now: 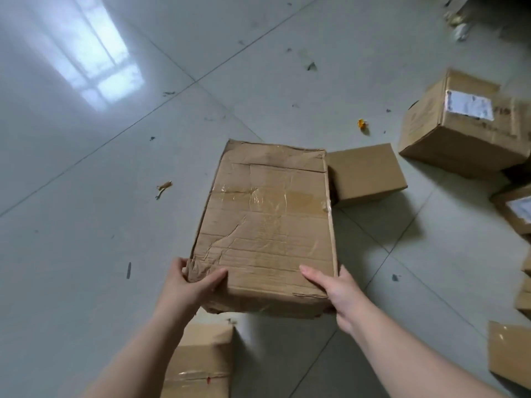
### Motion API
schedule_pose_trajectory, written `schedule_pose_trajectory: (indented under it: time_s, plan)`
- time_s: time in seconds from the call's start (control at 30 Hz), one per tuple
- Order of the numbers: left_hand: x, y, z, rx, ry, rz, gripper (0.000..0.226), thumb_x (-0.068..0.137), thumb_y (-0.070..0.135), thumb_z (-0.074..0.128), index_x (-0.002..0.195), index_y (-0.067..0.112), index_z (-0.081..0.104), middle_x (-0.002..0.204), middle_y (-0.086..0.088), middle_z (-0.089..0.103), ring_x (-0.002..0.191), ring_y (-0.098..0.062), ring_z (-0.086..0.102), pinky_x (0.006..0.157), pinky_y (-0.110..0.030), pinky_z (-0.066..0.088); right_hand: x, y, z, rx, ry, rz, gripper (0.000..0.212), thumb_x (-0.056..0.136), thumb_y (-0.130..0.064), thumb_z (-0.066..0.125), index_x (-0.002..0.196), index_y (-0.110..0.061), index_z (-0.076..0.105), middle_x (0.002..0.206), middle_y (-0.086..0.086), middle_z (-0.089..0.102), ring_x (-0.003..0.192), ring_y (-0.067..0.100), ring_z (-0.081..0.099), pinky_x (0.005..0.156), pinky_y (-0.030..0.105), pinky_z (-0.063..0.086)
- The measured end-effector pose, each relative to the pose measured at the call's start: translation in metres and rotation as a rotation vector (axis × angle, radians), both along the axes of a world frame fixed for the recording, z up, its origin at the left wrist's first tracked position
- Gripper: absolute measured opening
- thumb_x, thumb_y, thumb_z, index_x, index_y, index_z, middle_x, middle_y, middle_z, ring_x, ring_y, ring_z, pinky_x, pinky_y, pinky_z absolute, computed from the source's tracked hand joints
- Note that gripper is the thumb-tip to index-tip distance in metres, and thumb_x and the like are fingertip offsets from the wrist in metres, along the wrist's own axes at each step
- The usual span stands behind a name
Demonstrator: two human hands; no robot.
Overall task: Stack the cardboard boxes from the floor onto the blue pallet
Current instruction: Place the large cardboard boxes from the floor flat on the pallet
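A large, creased cardboard box (267, 225) with clear tape across its top is held above the grey tiled floor. My left hand (192, 280) grips its near left corner, thumb on top and fingers round the crumpled edge. My right hand (333, 291) grips the near right corner, thumb lying on the top face and fingers down the side. No blue pallet is in view.
A small plain box (367, 173) lies on the floor just right of the held box. A labelled box (465, 124) sits at the far right, with several more boxes (514, 208) along the right edge. Another taped box (201, 363) lies under my left forearm. Small scraps litter the floor (86, 196).
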State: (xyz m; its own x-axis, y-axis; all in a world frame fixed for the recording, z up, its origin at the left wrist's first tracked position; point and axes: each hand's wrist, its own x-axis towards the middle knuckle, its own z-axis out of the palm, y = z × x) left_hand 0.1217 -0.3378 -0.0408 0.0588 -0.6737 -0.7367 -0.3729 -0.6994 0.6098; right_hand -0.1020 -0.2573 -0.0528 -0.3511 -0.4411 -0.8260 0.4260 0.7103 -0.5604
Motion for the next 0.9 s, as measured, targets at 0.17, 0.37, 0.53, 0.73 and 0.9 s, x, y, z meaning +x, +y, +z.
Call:
schedule_pose_trajectory:
  time_s: [0.17,0.37,0.53,0.73,0.9]
  plan:
    - [-0.019,-0.018,0.073,-0.124,0.011,0.024,0.02,0.087,0.03,0.058,0.099,0.017,0.049,0.095,-0.003,0.056,0.081,-0.018,0.052,0.054,-0.029,0.039,-0.039,-0.039,0.081,-0.124,0.02,0.083,0.045,0.063,-0.017,0.081,0.102,-0.019,0.059,0.093,0.004,0.072,0.076,0.015,0.069,0.052,0.02,0.051]
    - [-0.063,-0.055,0.232,-0.281,0.066,-0.012,0.022,0.085,0.036,0.06,0.094,0.019,0.051,0.094,-0.006,0.059,0.088,-0.024,0.056,0.071,-0.04,0.048,-0.088,-0.073,0.248,-0.277,0.061,0.046,0.059,0.056,-0.031,0.082,0.109,-0.024,0.058,0.093,0.008,0.072,0.079,0.022,0.07,0.052,0.023,0.052]
    - [-0.116,-0.065,0.411,-0.38,0.119,-0.145,0.028,0.083,0.041,0.061,0.092,0.017,0.051,0.089,-0.004,0.058,0.082,-0.02,0.056,0.079,-0.045,0.053,-0.14,-0.065,0.439,-0.365,0.184,-0.059,0.048,0.066,-0.026,0.079,0.11,-0.021,0.059,0.097,0.017,0.07,0.086,0.033,0.068,0.065,0.035,0.056]
    - [-0.181,-0.036,0.634,-0.536,0.295,-0.242,0.025,0.077,0.034,0.069,0.077,0.016,0.051,0.074,-0.006,0.057,0.067,-0.021,0.055,0.075,-0.045,0.053,-0.185,0.009,0.674,-0.494,0.402,-0.227,0.035,0.069,-0.03,0.077,0.1,-0.023,0.062,0.092,0.015,0.069,0.077,0.028,0.066,0.057,0.028,0.052]
    - [-0.231,0.011,0.785,-0.659,0.51,-0.387,0.022,0.076,0.035,0.069,0.076,0.02,0.053,0.074,-0.003,0.058,0.064,-0.015,0.056,0.064,-0.034,0.052,-0.198,0.104,0.828,-0.566,0.538,-0.41,0.049,0.066,-0.043,0.077,0.109,-0.024,0.062,0.102,0.013,0.068,0.094,0.031,0.064,0.08,0.04,0.052]
